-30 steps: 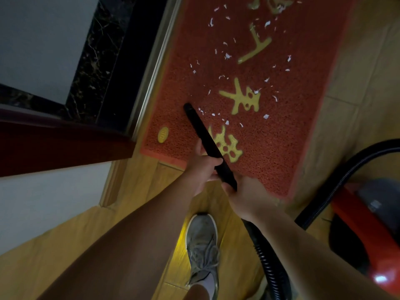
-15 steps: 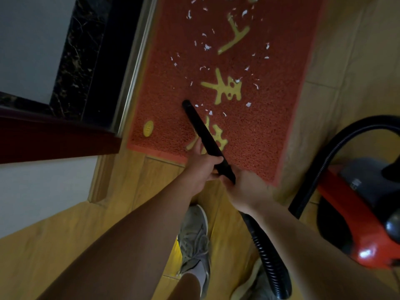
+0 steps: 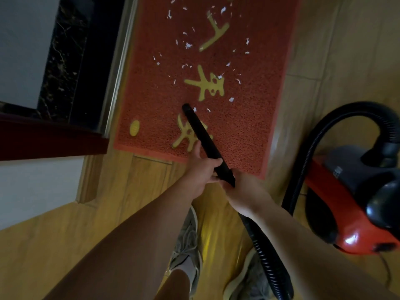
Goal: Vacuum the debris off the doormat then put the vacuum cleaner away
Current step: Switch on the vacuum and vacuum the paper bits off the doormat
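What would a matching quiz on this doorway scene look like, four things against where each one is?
Things:
1. black nozzle
2. white scraps
3. red vacuum cleaner
4. yellow oval

Places:
A. scattered over the middle of the doormat
B. at the doormat's near-left corner
C. gripped by the left hand and right hand
D. on the wood floor, right of the doormat

Pairs: 1-C, 2-A, 3-D, 4-B

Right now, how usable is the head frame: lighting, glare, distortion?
Head view: dim, warm-tinted, yet the white debris reads clearly on the doormat. Head view: a glare spot on the red vacuum cleaner. Head view: wide-angle bending toward edges; the nozzle looks sharp.
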A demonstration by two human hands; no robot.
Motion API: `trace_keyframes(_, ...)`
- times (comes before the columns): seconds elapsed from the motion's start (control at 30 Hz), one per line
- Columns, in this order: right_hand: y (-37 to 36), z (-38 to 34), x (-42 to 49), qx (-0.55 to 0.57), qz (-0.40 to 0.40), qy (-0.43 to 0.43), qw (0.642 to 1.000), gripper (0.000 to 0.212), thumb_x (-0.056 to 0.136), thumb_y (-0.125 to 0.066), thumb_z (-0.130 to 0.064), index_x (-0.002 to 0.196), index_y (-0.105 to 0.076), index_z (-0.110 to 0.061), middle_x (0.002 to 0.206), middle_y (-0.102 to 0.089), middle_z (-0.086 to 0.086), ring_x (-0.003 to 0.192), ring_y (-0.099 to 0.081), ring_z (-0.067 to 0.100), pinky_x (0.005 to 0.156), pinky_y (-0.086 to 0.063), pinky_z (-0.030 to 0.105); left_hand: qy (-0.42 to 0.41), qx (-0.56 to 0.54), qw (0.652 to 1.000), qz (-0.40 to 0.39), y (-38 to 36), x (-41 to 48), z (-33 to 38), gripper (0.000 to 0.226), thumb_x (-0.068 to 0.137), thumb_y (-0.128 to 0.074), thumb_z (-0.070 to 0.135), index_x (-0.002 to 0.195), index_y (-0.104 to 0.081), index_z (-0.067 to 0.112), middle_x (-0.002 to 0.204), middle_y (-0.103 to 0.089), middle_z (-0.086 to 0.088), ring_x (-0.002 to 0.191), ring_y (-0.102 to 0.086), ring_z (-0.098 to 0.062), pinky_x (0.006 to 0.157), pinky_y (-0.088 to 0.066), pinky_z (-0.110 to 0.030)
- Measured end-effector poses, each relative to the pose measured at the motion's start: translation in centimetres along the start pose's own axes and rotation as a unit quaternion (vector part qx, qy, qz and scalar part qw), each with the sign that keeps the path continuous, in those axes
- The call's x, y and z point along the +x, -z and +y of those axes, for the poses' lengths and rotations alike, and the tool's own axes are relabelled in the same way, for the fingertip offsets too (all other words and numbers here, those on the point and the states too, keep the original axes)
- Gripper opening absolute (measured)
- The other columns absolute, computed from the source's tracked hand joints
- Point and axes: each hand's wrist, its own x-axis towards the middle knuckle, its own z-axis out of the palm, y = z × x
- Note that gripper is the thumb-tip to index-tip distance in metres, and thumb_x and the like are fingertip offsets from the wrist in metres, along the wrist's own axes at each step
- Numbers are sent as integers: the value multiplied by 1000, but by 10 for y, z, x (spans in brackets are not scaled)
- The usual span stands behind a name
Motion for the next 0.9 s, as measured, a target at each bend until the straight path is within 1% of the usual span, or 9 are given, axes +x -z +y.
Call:
trace_keyframes(0.03,1,2,-2,2,4,-3,1000,14,102,-51,-34,106,-58,-22,75,-66,3,56,-62,17,44,-41,27,1,5,1000,-1,-3,-1,-1,90,93,-66,-3,158,-23,42,134,-63,-9,104,-73,-28,69,-64,-42)
trace_keyframes(0.1,3,7,-3,8,6,-15,1000,14,100,-49,-32,105,-58,-22,76,-68,5,59,-65,21,46,-47,31,6,12,1000,0,-8,-3,-3,89,94,-65,-3,158,-23,41,132,-64,-8,103,-73,-28,70,-64,-43)
trace_keyframes(0.17,4,12,-4,9,1,-18,1000,15,97,-47,-31,102,-58,-23,75,-69,6,59,-66,23,48,-50,34,10,17,1000,1,-12,-5,-5,88,95,-64,-2,158,-22,42,132,-64,-7,102,-73,-28,68,-64,-41)
trace_keyframes(0.33,8,25,-8,6,-4,-13,1000,17,97,-47,-31,107,-58,-22,78,-67,5,61,-62,20,49,-44,30,13,22,1000,6,-22,-8,-10,89,94,-65,-3,159,-22,41,132,-63,-8,103,-73,-28,68,-64,-41)
trace_keyframes(0.43,12,31,-13,8,-10,-9,1000,17,99,-46,-28,109,-57,-20,72,-63,0,54,-58,15,45,-38,27,16,25,1000,7,-30,-9,-14,89,94,-65,-4,159,-23,41,133,-63,-8,103,-72,-28,71,-64,-44)
trace_keyframes(0.57,17,42,-20,16,-4,-17,1000,16,97,-47,-26,107,-57,-19,78,-65,3,57,-60,15,46,-40,28,19,45,999,2,-43,-11,-20,89,94,-65,-2,158,-21,42,132,-64,-7,101,-74,-27,77,-64,-47)
trace_keyframes(0.67,21,52,-26,16,-4,-25,1000,14,97,-47,-26,107,-56,-19,83,-66,3,60,-61,16,48,-40,27,23,56,998,-1,-54,-13,-26,90,95,-65,-2,159,-19,42,132,-64,-6,100,-74,-26,74,-65,-44)
trace_keyframes(0.77,24,62,-33,21,-2,-31,999,13,97,-48,-27,105,-55,-20,81,-66,2,62,-62,16,49,-41,27,26,67,997,-3,-64,-17,-32,91,94,-65,-2,159,-19,42,130,-65,-7,99,-74,-27,72,-65,-43)
trace_keyframes(0.9,29,75,-43,16,3,-35,999,13,98,-47,-28,105,-56,-21,77,-64,0,58,-58,14,47,-36,25,29,78,996,-8,-78,-23,-41,91,95,-64,-2,159,-18,41,134,-63,-6,103,-72,-28,77,-64,-46)
